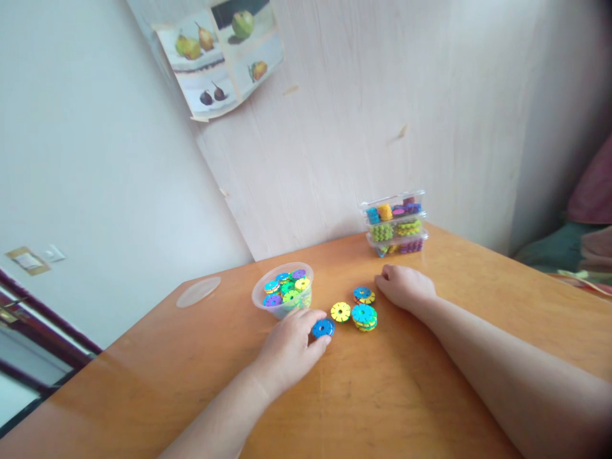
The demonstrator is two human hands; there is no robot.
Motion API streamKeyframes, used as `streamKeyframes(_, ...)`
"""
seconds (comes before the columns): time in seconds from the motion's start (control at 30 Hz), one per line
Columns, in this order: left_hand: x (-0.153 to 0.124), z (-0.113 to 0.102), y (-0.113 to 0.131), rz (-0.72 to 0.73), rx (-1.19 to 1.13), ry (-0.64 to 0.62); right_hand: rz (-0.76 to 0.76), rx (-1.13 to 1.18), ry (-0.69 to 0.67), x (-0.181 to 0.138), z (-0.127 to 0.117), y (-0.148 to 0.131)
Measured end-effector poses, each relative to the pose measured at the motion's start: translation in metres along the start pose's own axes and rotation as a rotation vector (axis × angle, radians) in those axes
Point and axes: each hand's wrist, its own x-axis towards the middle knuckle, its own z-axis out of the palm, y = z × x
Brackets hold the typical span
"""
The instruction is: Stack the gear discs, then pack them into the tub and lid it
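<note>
My left hand [292, 347] has its thumb and fingers around a small stack of blue slotted plastic discs [323, 327] on the table. Just behind that hand stands a clear plastic bowl [276, 310] full of slotted discs in green, blue, yellow and purple. To the right of the blue discs lies a yellow disc [340, 312]. Beside it is a stack topped by a light blue disc [363, 313], and slightly farther back a blue-and-yellow pile [364, 294]. My right hand [406, 285] rests loosely fisted on the table, right of the piles; its palm side is hidden.
A translucent round lid [198, 292] lies at the table's left edge. Stacked clear boxes [396, 224] of colourful pieces stand at the back near the wall. Fruit pictures [222, 60] hang on the wall. The wooden table [373, 395] extends to both sides.
</note>
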Motion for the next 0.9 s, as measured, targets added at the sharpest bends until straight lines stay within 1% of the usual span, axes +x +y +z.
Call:
streamKeyframes(0.1, 0.001, 0.005, -0.003, -0.019, -0.032, 0.000, -0.001, 0.001, -0.005, 0.001, 0.000, 0.000)
streamKeyframes(0.2, -0.001, 0.004, 0.001, -0.001, -0.043, 0.031, 0.000, 0.006, -0.005, 0.002, 0.001, 0.000)
streamKeyframes(0.3, -0.004, -0.004, 0.005, 0.043, -0.031, 0.091, -0.004, 0.006, 0.000, 0.002, 0.002, 0.000)
streamKeyframes(0.37, -0.001, -0.014, 0.003, 0.069, -0.003, 0.163, -0.005, 0.006, 0.000, 0.002, 0.002, 0.001)
streamKeyframes(0.43, 0.007, -0.026, -0.007, 0.060, 0.050, 0.256, -0.002, 0.008, -0.004, 0.002, 0.002, 0.001)
streamKeyframes(0.5, 0.019, -0.037, -0.024, -0.017, 0.098, 0.343, 0.004, 0.010, -0.006, 0.003, 0.002, 0.001)
streamKeyframes(0.57, 0.033, -0.046, -0.043, -0.116, 0.098, 0.365, 0.008, 0.012, -0.008, 0.003, 0.003, 0.001)
streamKeyframes(0.63, 0.044, -0.050, -0.060, -0.206, 0.056, 0.354, 0.003, 0.021, -0.008, 0.004, 0.003, 0.002)
streamKeyframes(0.7, 0.052, -0.051, -0.071, -0.248, -0.008, 0.326, -0.003, 0.032, -0.003, 0.005, 0.004, 0.002)
streamKeyframes(0.77, 0.054, -0.050, -0.075, -0.244, -0.055, 0.311, -0.010, 0.039, 0.007, 0.004, 0.004, 0.003)
streamKeyframes(0.8, 0.053, -0.049, -0.075, -0.235, -0.061, 0.323, -0.012, 0.039, 0.010, 0.004, 0.004, 0.003)
streamKeyframes(0.9, 0.043, -0.045, -0.065, -0.200, -0.037, 0.402, -0.009, 0.028, 0.004, 0.003, 0.002, 0.002)
